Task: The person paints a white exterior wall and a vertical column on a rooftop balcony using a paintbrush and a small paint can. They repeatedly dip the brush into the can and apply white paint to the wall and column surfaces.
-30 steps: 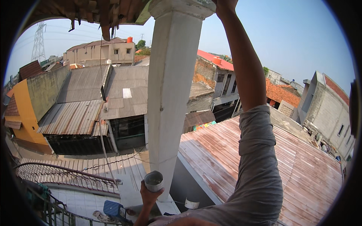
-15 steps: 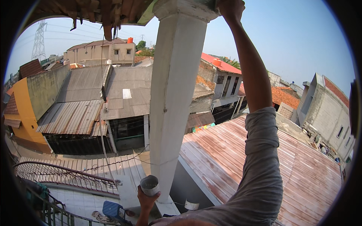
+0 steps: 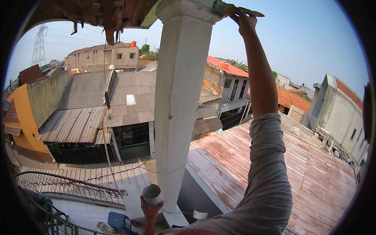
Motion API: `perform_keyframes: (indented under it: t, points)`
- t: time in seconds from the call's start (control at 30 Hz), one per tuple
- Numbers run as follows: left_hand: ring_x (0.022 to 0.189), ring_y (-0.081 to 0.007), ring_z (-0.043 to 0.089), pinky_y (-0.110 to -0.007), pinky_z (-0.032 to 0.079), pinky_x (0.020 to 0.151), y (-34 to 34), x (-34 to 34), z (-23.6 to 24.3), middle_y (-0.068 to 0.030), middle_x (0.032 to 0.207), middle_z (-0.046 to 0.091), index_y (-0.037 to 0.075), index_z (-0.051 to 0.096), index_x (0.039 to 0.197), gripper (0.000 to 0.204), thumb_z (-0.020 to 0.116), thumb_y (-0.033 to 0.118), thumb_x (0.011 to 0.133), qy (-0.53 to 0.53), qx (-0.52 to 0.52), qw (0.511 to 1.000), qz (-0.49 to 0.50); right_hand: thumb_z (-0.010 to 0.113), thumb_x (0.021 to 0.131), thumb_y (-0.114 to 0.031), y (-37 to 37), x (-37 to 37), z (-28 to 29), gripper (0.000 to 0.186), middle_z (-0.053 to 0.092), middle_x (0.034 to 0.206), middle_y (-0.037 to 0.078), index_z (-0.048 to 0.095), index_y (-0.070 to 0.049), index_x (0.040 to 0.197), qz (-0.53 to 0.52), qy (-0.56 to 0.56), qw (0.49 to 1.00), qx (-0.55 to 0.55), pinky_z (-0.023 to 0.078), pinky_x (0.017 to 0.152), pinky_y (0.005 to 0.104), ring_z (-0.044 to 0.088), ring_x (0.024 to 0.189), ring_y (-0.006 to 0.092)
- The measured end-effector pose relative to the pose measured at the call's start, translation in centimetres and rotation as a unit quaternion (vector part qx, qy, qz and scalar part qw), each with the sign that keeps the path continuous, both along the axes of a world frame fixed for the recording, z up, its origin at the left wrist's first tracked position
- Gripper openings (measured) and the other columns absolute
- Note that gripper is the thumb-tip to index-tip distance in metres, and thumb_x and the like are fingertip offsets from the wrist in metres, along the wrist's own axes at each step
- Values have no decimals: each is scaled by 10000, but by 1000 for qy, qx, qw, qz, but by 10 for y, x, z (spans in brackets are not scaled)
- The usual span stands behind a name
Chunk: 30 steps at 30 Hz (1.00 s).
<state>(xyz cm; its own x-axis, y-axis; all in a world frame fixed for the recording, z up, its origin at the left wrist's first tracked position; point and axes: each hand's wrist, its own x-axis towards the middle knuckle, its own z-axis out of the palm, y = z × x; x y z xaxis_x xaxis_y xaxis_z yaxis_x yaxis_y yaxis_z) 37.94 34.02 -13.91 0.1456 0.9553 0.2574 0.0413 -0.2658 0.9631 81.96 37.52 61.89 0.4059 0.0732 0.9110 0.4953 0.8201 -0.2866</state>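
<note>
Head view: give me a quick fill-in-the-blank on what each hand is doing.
1. The right hand holds a brush against the top of the white ____.
2. The left hand holds a small round ____.
3. The right arm wears a ____ sleeve.

Missing words: column; can; grey

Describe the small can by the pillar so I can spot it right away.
Find the tall white pillar in mid-frame and follow it down to its base. Just left of it, the left hand holds up a small grey can, open top tilted toward the camera.
</note>
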Motion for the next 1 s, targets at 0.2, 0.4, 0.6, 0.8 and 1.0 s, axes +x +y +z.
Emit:
perform_keyframes:
  t: [0.2, 0.4, 0.6, 0.8, 1.0]
  points:
    - [1079, -340, 696, -462, 556, 951, -6, 2, 6, -175, 1155, 698, 37, 546, 1253, 837, 1000, 185, 565, -4, -5, 1000, -5, 768, 822, -234, -45, -17, -14, 172, 795, 889, 100, 758, -67, 861, -506, -33, 861, 47, 610, 821, 416, 775, 844, 261]
    - [1074, -338, 692, -449, 554, 946, -1, -16, -7, -172, 1157, 696, 37, 547, 1254, 838, 998, 182, 563, 8, -9, 1000, 17, 678, 879, -30, 49, -230, -22, 243, 714, 1001, 287, 692, 32, 1113, -442, -336, 827, 90, 587, 696, 496, 717, 815, 464]
    - [1060, -347, 690, -454, 550, 935, 2, -7, -3, -178, 1156, 695, 32, 549, 1250, 837, 999, 189, 561, 10, -6, 1000, 0, 747, 905, -99, 28, -188, 13, 236, 756, 991, 185, 710, 5, 1115, -210, -257, 943, -9, 604, 696, 399, 753, 791, 253]
    - [1047, -360, 691, -466, 551, 934, 4, -16, -15, -184, 1149, 696, 27, 546, 1254, 845, 999, 197, 562, 13, 7, 1000, 26, 860, 781, -74, 26, -11, -14, 357, 733, 1109, 159, 733, 22, 1100, 75, -25, 997, -16, 622, 824, 375, 745, 946, 259]
    - [1051, -362, 693, -466, 552, 934, -3, -8, -12, -186, 1148, 698, 26, 547, 1254, 832, 995, 186, 570, 2, -6, 1000, 16, 894, 749, -283, -29, 37, -30, 399, 789, 1063, 120, 770, -68, 1060, -443, 106, 890, -18, 612, 937, 409, 773, 961, 275]
